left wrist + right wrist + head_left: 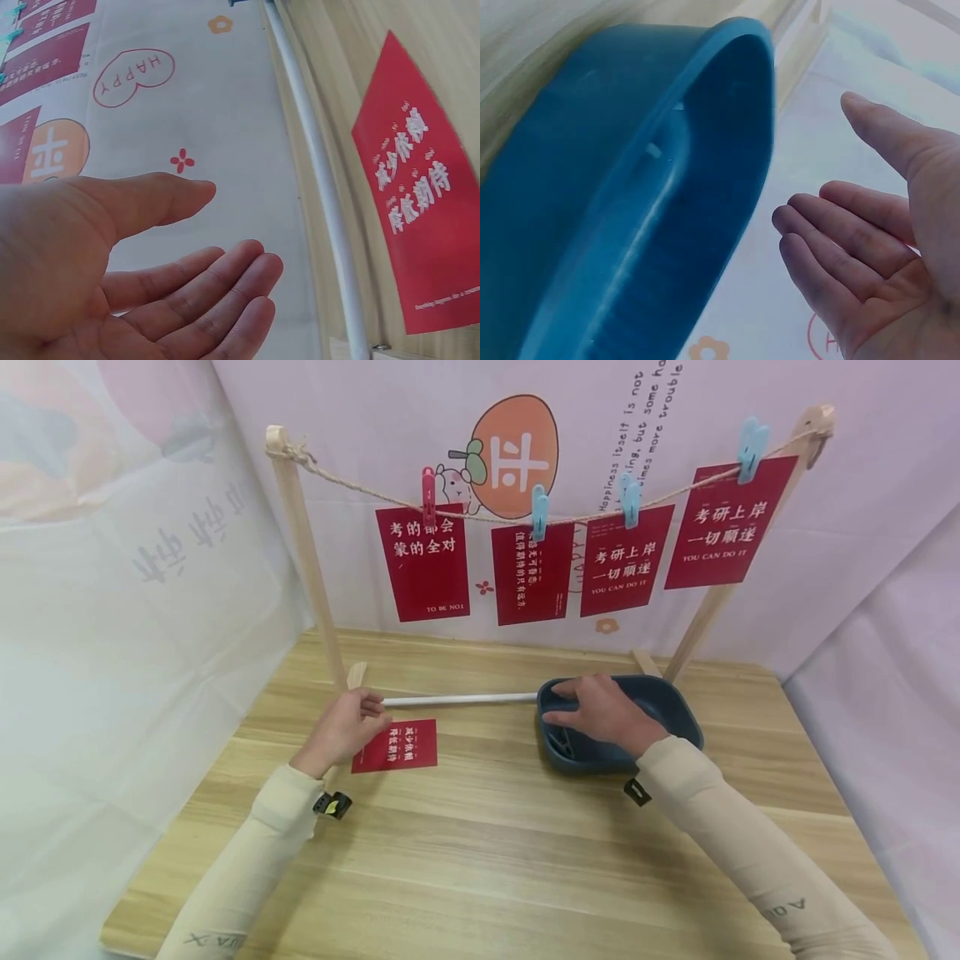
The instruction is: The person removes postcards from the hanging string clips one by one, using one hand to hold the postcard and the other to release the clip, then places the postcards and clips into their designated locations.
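Note:
My left hand [341, 732] hovers at the left edge of a red card [414, 745] printed with white characters, which lies on the wooden table. In the left wrist view that hand [172, 277] holds nothing, thumb and fingers apart, with the card to its right. Over a dark blue plastic basin [678, 714] is my right hand [603, 714], its fingers extended toward the basin's left side. The right wrist view shows this hand [877, 232] holding nothing, beside the basin's wall. A small dark item [559, 745] sits inside the basin, partly hidden beneath the hand.
Behind, a twine line [360, 487] sags between two wooden posts [311, 560]. Several red cards [431, 572] hang from it by a pink clothespin [428, 497] and light blue clothespins [539, 512]. A white rod [461, 699] runs low across the table's back.

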Available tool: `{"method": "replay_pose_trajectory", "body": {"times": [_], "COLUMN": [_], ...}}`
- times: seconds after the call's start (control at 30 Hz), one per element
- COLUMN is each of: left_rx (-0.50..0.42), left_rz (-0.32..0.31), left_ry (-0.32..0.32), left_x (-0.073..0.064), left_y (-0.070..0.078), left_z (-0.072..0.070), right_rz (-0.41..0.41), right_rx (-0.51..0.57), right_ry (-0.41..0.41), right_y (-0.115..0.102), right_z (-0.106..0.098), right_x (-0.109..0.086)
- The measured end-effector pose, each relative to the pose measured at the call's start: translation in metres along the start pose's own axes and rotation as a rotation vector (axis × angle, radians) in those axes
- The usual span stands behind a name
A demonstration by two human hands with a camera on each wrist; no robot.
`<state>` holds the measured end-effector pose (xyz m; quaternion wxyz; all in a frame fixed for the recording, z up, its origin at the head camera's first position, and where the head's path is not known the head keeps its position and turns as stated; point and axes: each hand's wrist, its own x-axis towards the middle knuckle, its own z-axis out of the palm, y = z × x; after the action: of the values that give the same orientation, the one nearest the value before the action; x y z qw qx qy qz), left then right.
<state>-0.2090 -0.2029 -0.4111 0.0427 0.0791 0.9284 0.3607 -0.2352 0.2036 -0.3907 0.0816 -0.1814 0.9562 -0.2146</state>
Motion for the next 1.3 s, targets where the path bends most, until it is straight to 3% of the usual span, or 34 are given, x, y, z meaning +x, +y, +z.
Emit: {"method": "replay_pose_trajectory", "body": {"times": [0.57,1.3], "left_rx": [-0.035,-0.095], "left_rz": [0.012,0.071], "left_ry": [0.008,0.074], "left_x": [-0.001,0.002], "left_y": [0.015,0.032], "left_z": [-0.007,-0.014], "right_rz": [-0.028,-0.050], "right_rx": [0.022,0.034], "right_ry": [0.052,0.103], "right_y": [-0.019,-0.040], "right_z": [-0.014,-0.034], "right_x": [-0.003,-0.007]}}
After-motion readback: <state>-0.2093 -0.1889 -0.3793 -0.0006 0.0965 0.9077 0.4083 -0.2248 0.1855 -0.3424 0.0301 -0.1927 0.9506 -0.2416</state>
